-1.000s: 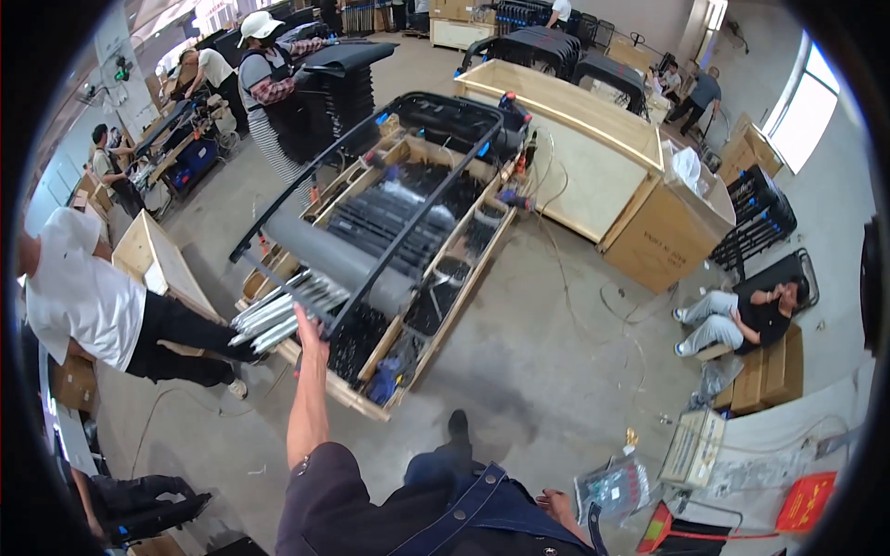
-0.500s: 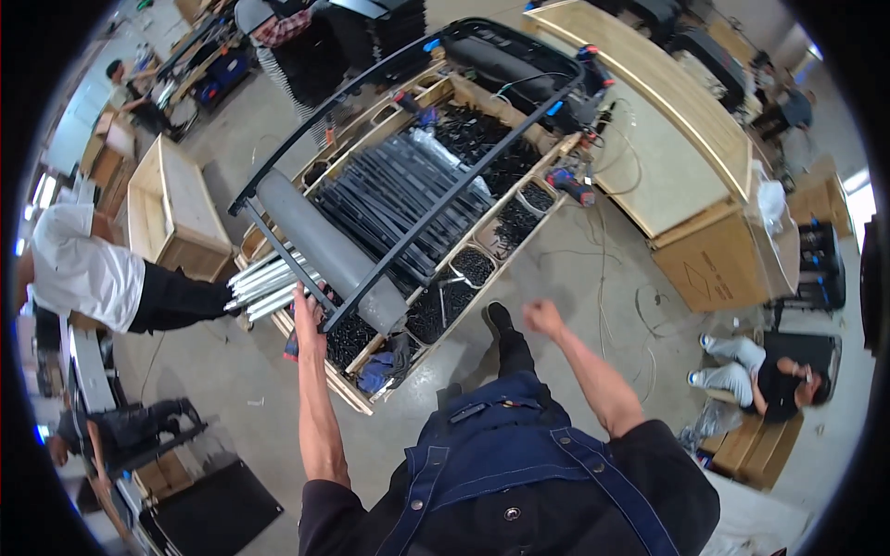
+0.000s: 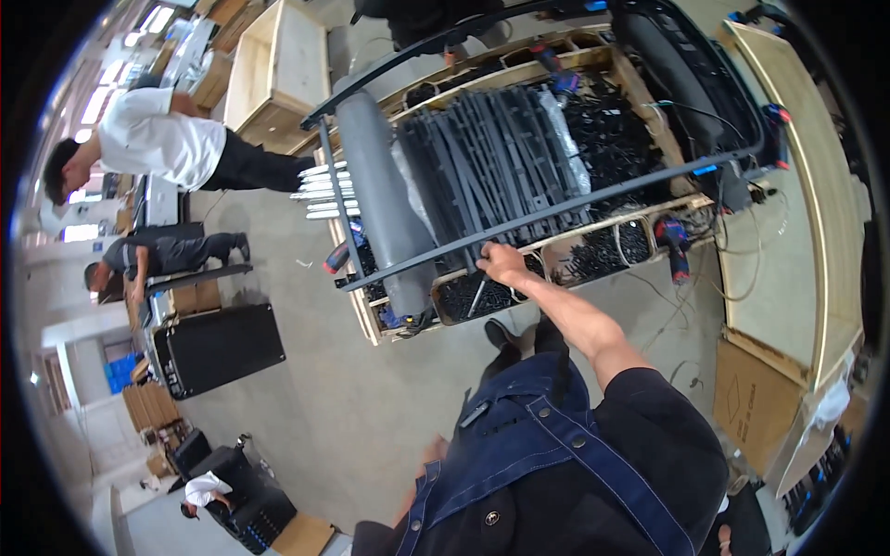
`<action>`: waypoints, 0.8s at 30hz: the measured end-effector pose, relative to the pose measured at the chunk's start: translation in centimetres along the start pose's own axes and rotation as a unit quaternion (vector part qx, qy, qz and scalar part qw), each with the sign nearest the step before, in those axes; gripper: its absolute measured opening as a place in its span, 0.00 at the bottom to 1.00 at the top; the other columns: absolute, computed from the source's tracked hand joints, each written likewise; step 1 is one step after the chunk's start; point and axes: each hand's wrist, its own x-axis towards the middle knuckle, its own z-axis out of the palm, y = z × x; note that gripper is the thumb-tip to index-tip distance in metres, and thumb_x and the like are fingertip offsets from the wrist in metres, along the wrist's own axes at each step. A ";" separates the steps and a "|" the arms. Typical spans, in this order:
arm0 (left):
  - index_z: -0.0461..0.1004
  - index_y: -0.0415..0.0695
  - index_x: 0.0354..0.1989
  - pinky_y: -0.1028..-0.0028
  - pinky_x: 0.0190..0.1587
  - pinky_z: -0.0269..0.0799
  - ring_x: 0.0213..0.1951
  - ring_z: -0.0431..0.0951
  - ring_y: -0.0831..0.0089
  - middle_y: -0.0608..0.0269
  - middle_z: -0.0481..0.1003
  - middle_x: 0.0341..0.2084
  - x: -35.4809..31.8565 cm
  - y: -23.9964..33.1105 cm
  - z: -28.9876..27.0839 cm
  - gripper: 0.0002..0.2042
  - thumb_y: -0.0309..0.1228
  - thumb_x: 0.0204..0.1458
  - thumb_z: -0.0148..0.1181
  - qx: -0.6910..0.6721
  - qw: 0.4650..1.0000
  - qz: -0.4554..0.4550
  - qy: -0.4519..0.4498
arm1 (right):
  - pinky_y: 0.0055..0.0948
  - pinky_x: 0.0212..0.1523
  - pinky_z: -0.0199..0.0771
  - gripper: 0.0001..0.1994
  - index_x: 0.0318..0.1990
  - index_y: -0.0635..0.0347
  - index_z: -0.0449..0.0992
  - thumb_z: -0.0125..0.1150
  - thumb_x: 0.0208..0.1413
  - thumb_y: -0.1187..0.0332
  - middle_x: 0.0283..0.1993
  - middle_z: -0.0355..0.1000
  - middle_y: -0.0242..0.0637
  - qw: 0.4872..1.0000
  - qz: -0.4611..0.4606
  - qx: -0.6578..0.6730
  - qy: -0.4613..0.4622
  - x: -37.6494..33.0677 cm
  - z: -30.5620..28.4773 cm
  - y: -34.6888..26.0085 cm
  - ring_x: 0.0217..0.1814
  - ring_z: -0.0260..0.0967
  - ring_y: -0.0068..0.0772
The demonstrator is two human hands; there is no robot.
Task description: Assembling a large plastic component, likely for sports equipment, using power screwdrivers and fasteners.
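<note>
My right hand [image 3: 503, 264] reaches to the near side of the wooden crate, fingers curled round the top of a slim silver rod-shaped tool [image 3: 477, 298]. Below the hand, the tool's shaft slants over a bin of small black screws [image 3: 454, 301]. Just above the fingers runs the near rail of a black metal frame [image 3: 556, 219], laid across the crate. My left hand [image 3: 435, 450] hangs low beside my blue apron [image 3: 528, 408]; it is blurred and partly covered, so its fingers do not show.
In the crate lie black metal bars [image 3: 501, 157] and loose black parts [image 3: 616, 139]. A grey roller [image 3: 375, 176] crosses its left end. A power drill [image 3: 674, 246] rests at the near right edge. A person in a white shirt [image 3: 153, 134] stands left; a cardboard box [image 3: 760, 398] is right.
My right hand has moved onto the silver tool at the crate's near side. My left hand has left the frame's left end and dropped beside my body. The view has turned left.
</note>
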 end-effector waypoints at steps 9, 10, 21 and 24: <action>0.70 0.42 0.57 0.62 0.52 0.74 0.53 0.77 0.58 0.54 0.75 0.52 0.3 -12.2 3.0 0.23 0.49 0.65 0.50 0.095 0.940 0.065 0.322 | 0.42 0.47 0.81 0.35 0.60 0.65 0.68 0.72 0.46 0.57 0.46 0.79 0.52 0.985 -0.023 -0.174 0.000 3.4 2.7 -4.1 0.48 0.79 0.49; 0.69 0.41 0.58 0.62 0.52 0.74 0.53 0.76 0.58 0.54 0.75 0.53 0.3 -13.6 3.1 0.24 0.49 0.65 0.50 0.103 0.926 0.073 0.355 | 0.41 0.47 0.81 0.36 0.60 0.64 0.67 0.72 0.45 0.56 0.47 0.78 0.51 0.984 0.003 -0.175 -0.013 3.4 2.7 -4.9 0.49 0.79 0.50; 0.56 0.36 0.69 0.56 0.61 0.69 0.60 0.72 0.53 0.44 0.67 0.63 3.8 -15.9 4.7 0.31 0.48 0.67 0.47 0.121 0.858 0.165 0.472 | 0.45 0.56 0.74 0.25 0.54 0.60 0.70 0.67 0.50 0.60 0.55 0.72 0.49 0.961 -0.039 -0.268 0.054 8.8 7.4 -0.9 0.59 0.71 0.52; 0.56 0.36 0.70 0.58 0.60 0.70 0.59 0.73 0.54 0.45 0.67 0.63 2.0 -19.6 5.0 0.31 0.48 0.67 0.47 0.091 0.848 0.183 0.489 | 0.47 0.54 0.77 0.18 0.50 0.51 0.79 0.54 0.61 0.52 0.53 0.77 0.45 0.993 0.033 -0.102 -0.042 7.5 5.8 -5.7 0.57 0.75 0.48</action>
